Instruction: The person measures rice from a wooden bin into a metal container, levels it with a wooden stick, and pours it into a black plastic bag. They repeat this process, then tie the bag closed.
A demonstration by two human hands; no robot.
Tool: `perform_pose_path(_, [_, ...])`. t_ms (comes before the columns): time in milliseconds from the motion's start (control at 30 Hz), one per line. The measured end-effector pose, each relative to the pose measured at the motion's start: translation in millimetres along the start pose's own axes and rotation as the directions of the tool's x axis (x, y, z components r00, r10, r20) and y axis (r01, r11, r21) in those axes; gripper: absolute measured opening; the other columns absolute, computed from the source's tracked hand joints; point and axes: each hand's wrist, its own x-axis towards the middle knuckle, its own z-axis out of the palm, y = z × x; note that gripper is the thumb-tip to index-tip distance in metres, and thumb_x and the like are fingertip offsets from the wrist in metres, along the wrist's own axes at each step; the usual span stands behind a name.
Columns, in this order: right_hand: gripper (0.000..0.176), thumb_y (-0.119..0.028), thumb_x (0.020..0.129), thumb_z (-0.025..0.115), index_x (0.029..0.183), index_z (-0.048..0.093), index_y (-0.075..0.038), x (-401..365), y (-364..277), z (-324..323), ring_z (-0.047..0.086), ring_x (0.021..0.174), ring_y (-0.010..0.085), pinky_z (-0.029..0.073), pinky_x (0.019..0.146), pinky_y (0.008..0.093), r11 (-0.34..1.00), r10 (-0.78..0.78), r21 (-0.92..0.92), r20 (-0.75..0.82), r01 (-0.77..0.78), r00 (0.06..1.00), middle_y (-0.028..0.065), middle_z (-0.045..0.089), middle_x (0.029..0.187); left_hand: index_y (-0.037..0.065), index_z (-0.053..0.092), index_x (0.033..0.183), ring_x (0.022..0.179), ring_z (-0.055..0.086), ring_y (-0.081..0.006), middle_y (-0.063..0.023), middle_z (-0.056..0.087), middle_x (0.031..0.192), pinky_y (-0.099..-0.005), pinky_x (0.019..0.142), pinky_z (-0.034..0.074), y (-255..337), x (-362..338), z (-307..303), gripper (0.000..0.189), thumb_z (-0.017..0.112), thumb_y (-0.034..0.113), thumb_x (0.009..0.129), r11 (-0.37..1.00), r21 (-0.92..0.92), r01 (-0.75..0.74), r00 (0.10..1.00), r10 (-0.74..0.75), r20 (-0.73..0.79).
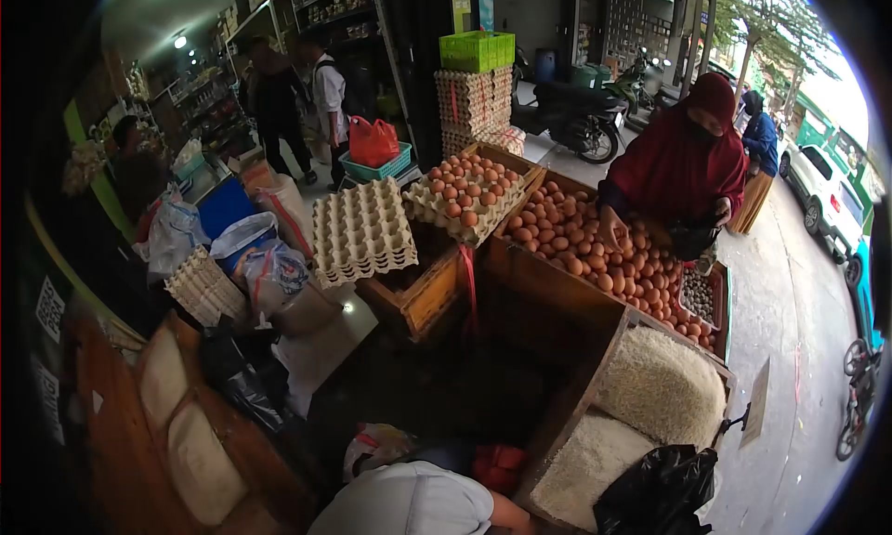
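Neither my left hand nor my right hand shows. At the bottom edge is light grey cloth [409, 502] with a bit of bare arm [511, 514] beside it; the hand of that arm is out of sight. Just above lie a crumpled plastic bag [376, 442] and something red [500, 467]. To the right, a wooden bin holds pale rice [662, 382] in two compartments, with a black plastic bag [658, 489] over its front corner. Beyond it, loose brown eggs [562, 233] fill a wooden bin.
Across the egg bin, a person in a dark red headscarf [683, 154] reaches a hand [613, 228] among the eggs. Stacked egg trays [364, 228] and a tray of eggs [465, 191] rest on a wooden crate [423, 298]. Sacks [283, 215] stand left; motorbikes [581, 117] are parked behind.
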Motion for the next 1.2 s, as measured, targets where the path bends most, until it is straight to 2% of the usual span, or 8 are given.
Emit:
perform_pose_path(433, [0.022,-0.013,0.063,0.056,0.083,0.056,-0.003,-119,9,-97,0.056,0.077,0.0206,0.045,0.076,0.0301,0.805,0.007,0.587,-0.166,0.093,0.986,0.0079,0.057,0.083,0.000,0.059,0.090,0.089,0.054,-0.0364,-0.0206,0.057,0.095,-0.0439,0.078,0.044,10,-19,-2,0.024,0.051,0.021,0.081,0.968,-0.151,-0.200,0.940,0.146,-0.310])
perform_pose_path(500, [0.019,-0.012,0.063,0.055,0.080,0.057,-0.004,-140,18,-104,0.057,0.075,0.0201,0.046,0.074,0.0295,0.715,0.004,0.683,-0.221,0.152,0.975,0.0073,0.058,0.081,0.000,0.056,0.094,0.098,0.052,-0.0350,-0.0190,0.055,0.103,-0.0440,0.083,0.044,41,-48,-25,0.025,0.055,0.021,0.080,0.941,-0.210,-0.266,0.772,0.077,-0.631])
perform_pose_path(533, [0.018,-0.011,0.063,0.054,0.079,0.057,-0.004,-142,28,-111,0.057,0.073,0.0199,0.046,0.074,0.0293,0.674,0.005,0.714,-0.260,0.188,0.966,0.0070,0.058,0.080,0.001,0.058,0.101,0.105,0.051,-0.0334,-0.0179,0.056,0.108,-0.0420,0.090,0.042,25,-31,5,0.028,0.057,0.020,0.080,0.947,0.128,-0.294,0.589,0.285,-0.756])
perform_pose_path(567, [0.017,-0.011,0.063,0.054,0.078,0.058,-0.004,-142,42,-122,0.057,0.072,0.0196,0.047,0.073,0.0290,0.636,0.004,0.736,-0.302,0.230,0.953,0.0066,0.059,0.079,0.003,0.059,0.107,0.111,0.049,-0.0321,-0.0162,0.056,0.112,-0.0404,0.094,0.041,55,-47,-25,0.033,0.059,0.019,0.078,0.956,-0.214,-0.201,0.736,0.003,-0.677])
perform_pose_path(733, [0.032,-0.006,0.059,0.053,0.090,0.059,-0.001,-133,127,-166,0.059,0.081,0.0257,0.050,0.081,0.0380,0.489,0.000,0.800,-0.397,0.346,0.918,0.0081,0.061,0.083,0.004,0.063,0.100,0.106,0.052,-0.0321,-0.0137,0.058,0.109,-0.0394,0.094,0.040,101,-49,-66,0.027,0.061,0.015,0.075,0.925,-0.209,-0.318,0.749,0.110,-0.653])
perform_pose_path(1033, [0.034,-0.007,0.062,0.057,0.095,0.058,-0.001,-209,23,-154,0.060,0.081,0.0245,0.051,0.077,0.0364,0.332,0.039,0.775,-0.580,0.537,0.814,0.0089,0.061,0.086,0.002,0.060,0.106,0.108,0.051,-0.0319,-0.0175,0.056,0.112,-0.0365,0.094,0.040,152,20,-96,0.027,0.057,0.015,0.083,0.829,-0.286,-0.481,0.819,0.308,-0.484])
perform_pose_path(1100, [0.042,-0.010,0.066,0.064,0.105,0.054,0.000,-210,-5,-163,0.060,0.084,0.0241,0.050,0.076,0.0351,0.490,-0.109,0.448,-0.820,0.748,0.562,0.0098,0.061,0.092,0.000,0.061,0.104,0.106,0.052,-0.0337,-0.0197,0.056,0.109,-0.0386,0.093,0.041,154,40,-93,0.028,0.058,0.015,0.081,0.777,-0.359,-0.518,0.809,0.309,-0.500])
perform_pose_path(1200, [0.050,-0.014,0.069,0.070,0.111,0.050,0.002,-217,-34,-180,0.060,0.088,0.0254,0.048,0.075,0.0350,0.810,-0.233,-0.054,-0.943,0.584,0.237,0.0118,0.061,0.096,0.000,0.061,0.101,0.102,0.054,-0.0329,-0.0189,0.058,0.105,-0.0369,0.089,0.042,151,42,-93,0.026,0.056,0.013,0.080,0.831,-0.288,-0.476,0.815,0.294,-0.500])
